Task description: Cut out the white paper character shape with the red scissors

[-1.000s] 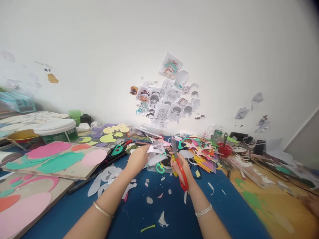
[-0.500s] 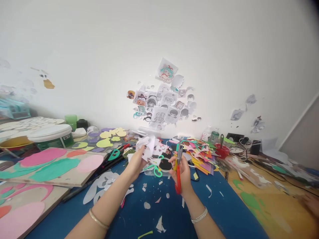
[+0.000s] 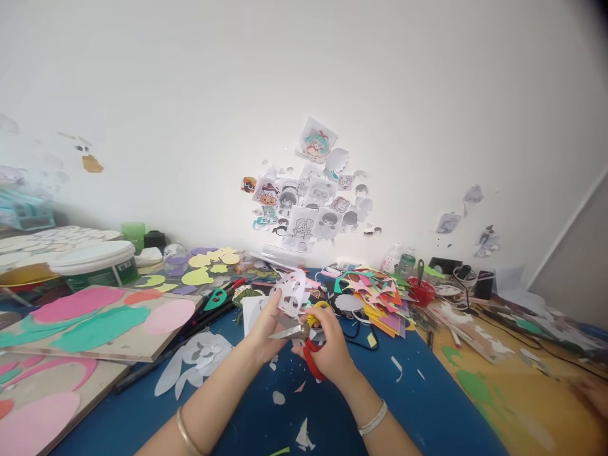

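My left hand (image 3: pixel 266 329) grips a white paper cutout (image 3: pixel 291 292) with several holes in it, raised over the blue table mat (image 3: pixel 256 405). Close beside it, my right hand (image 3: pixel 327 345) is closed round the red and yellow handles of a pair of scissors (image 3: pixel 311 351). The scissor blades point left, towards my left hand and just below the cutout. Behind the hands lie more paper pieces, partly hidden. Small white scraps (image 3: pixel 304 436) are scattered on the mat in front.
Colourful paper scraps (image 3: pixel 380 291) are heaped at the back right. On the left are boards with painted shapes (image 3: pixel 109 320) and a white-lidded tub (image 3: pixel 95 259). White petal-like cutouts (image 3: pixel 194 361) lie left of my forearm. Drawings (image 3: pixel 304 221) hang on the wall. A blurred hand (image 3: pixel 591 396) shows at the right edge.
The scissors have swung from pointing up to pointing left, and my right hand has moved left to my left hand. The paper cutout has turned, so its holes now show.
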Demonstrator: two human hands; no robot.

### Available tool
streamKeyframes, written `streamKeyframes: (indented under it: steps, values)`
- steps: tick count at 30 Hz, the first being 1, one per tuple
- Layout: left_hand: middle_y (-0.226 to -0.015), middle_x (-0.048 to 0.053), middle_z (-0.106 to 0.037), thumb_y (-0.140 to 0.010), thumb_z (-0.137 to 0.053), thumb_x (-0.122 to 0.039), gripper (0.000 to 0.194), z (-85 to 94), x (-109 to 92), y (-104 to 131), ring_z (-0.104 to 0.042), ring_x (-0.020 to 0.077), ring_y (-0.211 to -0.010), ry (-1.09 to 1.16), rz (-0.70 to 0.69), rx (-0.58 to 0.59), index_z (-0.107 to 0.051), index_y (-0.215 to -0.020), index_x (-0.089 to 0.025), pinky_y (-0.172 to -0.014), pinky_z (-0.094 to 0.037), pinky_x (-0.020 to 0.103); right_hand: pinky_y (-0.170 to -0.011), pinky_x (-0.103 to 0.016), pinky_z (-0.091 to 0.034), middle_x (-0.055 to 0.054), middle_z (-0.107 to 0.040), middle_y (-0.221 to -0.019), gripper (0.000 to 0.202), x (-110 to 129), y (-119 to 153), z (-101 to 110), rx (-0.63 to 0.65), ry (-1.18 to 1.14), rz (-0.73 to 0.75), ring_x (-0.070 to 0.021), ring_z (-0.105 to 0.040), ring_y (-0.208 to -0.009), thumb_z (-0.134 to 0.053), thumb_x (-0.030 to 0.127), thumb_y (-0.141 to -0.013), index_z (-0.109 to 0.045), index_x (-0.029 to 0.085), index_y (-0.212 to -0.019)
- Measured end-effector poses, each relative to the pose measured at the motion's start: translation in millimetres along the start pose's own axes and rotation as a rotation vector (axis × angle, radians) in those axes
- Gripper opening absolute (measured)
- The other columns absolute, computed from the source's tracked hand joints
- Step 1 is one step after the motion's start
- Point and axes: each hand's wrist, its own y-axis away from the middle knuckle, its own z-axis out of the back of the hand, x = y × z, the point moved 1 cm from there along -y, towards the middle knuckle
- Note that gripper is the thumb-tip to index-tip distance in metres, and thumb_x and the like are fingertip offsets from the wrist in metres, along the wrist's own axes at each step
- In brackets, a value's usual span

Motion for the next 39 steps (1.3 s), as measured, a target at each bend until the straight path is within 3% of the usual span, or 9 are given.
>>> streamKeyframes:
  steps: [5,9,13,16,19,24,29,35,39]
  values:
    - [-0.078,0.008,-0.068,-0.089,-0.041,-0.040,0.039,-1.3,-3,2,-0.063,0.0197,-0.059,0.031,0.010,0.083,-0.053,-0.114,-0.013,-0.057,-0.048,0.031,-0.069,-0.033,-0.048,-0.007,-0.059,-0.095,0.049,-5,0,-1,0.018,0.043,0.015,-0.0233,-0.055,-0.084,-0.062,0.009,-0.066,-0.052,0.022,-0.113]
    - [-0.085,0.012,-0.068,-0.088,-0.042,-0.046,0.047,-6.3,-4,5,-0.064,0.0231,-0.072,0.072,0.034,0.166,-0.051,-0.118,-0.011,-0.066,-0.048,0.033,-0.069,-0.034,-0.050,-0.008,-0.060,-0.095,0.048,-12,2,-3,-0.092,0.032,-0.028,-0.0240,-0.057,-0.087,-0.056,0.006,-0.065,-0.056,0.022,-0.111]
    - [-0.099,0.016,-0.066,-0.086,-0.039,-0.057,0.062,-5.4,-1,1,-0.063,0.0252,-0.090,0.093,0.038,0.253,-0.043,-0.126,-0.010,-0.084,-0.045,0.036,-0.061,-0.029,-0.050,-0.007,-0.062,-0.094,0.039,-17,2,-3,-0.216,-0.144,-0.278,-0.0217,-0.061,-0.079,-0.061,0.014,-0.067,-0.058,0.022,-0.105]
    - [-0.111,0.016,-0.062,-0.083,-0.038,-0.063,0.069,0.5,2,-7,-0.060,0.0252,-0.102,0.009,0.032,0.222,-0.037,-0.132,-0.014,-0.094,-0.039,0.037,-0.056,-0.026,-0.048,-0.005,-0.062,-0.086,0.039,-20,-2,5,-0.316,-0.388,-0.479,-0.0194,-0.060,-0.072,-0.067,0.022,-0.065,-0.057,0.021,-0.103]
    - [-0.118,0.012,-0.060,-0.085,-0.039,-0.058,0.059,7.4,3,-15,-0.055,0.0246,-0.110,-0.137,-0.021,0.172,-0.043,-0.129,-0.018,-0.097,-0.037,0.038,-0.053,-0.025,-0.045,-0.001,-0.059,-0.078,0.041,-26,-7,16,-0.283,-0.638,-0.574,-0.0159,-0.056,-0.063,-0.070,0.027,-0.063,-0.057,0.021,-0.101]
    - [-0.118,0.010,-0.063,-0.081,-0.055,-0.048,0.045,12.0,3,-17,-0.053,0.0253,-0.113,-0.417,-0.176,0.138,-0.059,-0.115,-0.017,-0.096,-0.037,0.035,-0.050,-0.024,-0.041,0.004,-0.049,-0.066,0.032,-36,-9,25,-0.259,-0.900,-0.634,-0.0123,-0.048,-0.054,-0.070,0.026,-0.062,-0.055,0.022,-0.091]
    - [-0.101,0.008,-0.071,-0.065,-0.075,-0.034,0.037,6.1,-1,-7,-0.060,0.0279,-0.102,-0.679,-0.303,0.091,-0.069,-0.097,-0.017,-0.085,-0.043,0.030,-0.051,-0.024,-0.040,0.006,-0.044,-0.060,0.022,-35,-9,25,-0.234,-0.935,-0.615,-0.0113,-0.048,-0.052,-0.068,0.028,-0.066,-0.048,0.021,-0.072]
    - [-0.086,0.006,-0.073,-0.062,-0.076,-0.030,0.026,3.9,-3,-4,-0.065,0.0260,-0.084,-0.660,-0.333,-0.019,-0.070,-0.085,-0.018,-0.069,-0.048,0.026,-0.049,-0.022,-0.040,0.004,-0.049,-0.064,0.026,-31,-12,26,-0.253,-0.974,-0.625,-0.0101,-0.048,-0.052,-0.071,0.029,-0.066,-0.054,0.020,-0.085]
    - [-0.083,0.009,-0.072,-0.067,-0.074,-0.028,0.028,5.8,-2,-7,-0.066,0.0225,-0.078,-0.472,-0.259,0.019,-0.067,-0.089,-0.013,-0.067,-0.050,0.025,-0.050,-0.022,-0.043,0.003,-0.053,-0.065,0.029,-32,-11,24,-0.299,-1.023,-0.648,-0.0117,-0.050,-0.056,-0.074,0.030,-0.067,-0.055,0.021,-0.088]
